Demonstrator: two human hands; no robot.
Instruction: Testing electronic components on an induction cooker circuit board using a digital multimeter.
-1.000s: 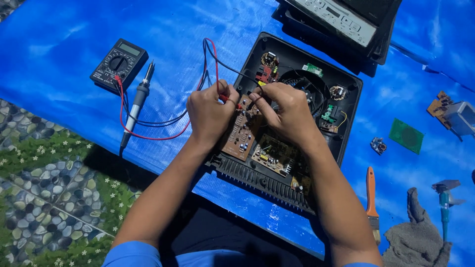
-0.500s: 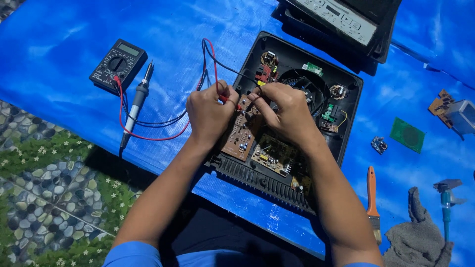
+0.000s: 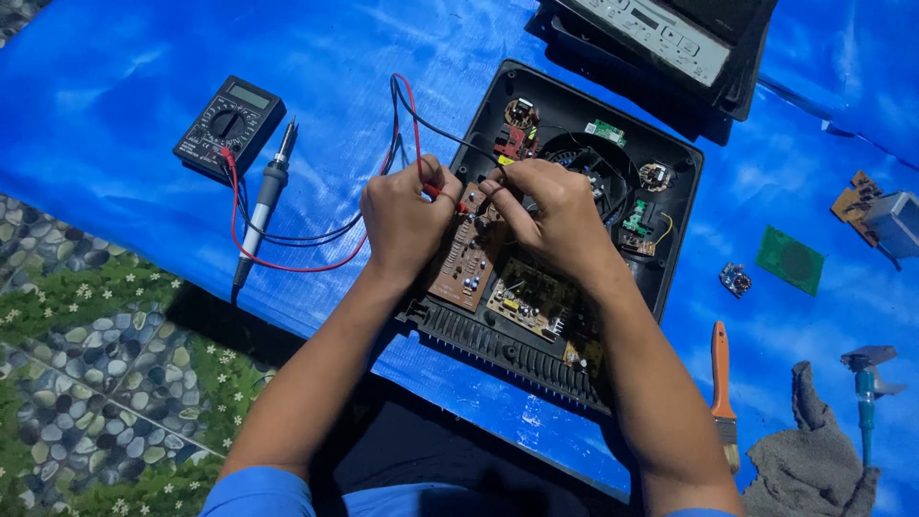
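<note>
While both hands hold as before, the left hand (image 3: 407,215) pinches the red probe (image 3: 442,195) and the right hand (image 3: 546,211) grips another against the brown circuit board (image 3: 466,260)

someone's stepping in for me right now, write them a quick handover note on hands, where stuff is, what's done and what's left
Left hand: pinches the red probe and presses its tip to the brown circuit board.
Right hand: fingertips on the same board, beside the left hand; whether it holds the black probe cannot be seen.
Things: opened black appliance base on the blue tarp, boards and fan exposed. Multimeter upper left, red and black leads run to the hands. Soldering iron lies beside it, unheld.
Done: cover is off, meter is wired, probes are on the board.
Left: cover still lies apart, above the base. The meter reading is too small to tell.
</note>
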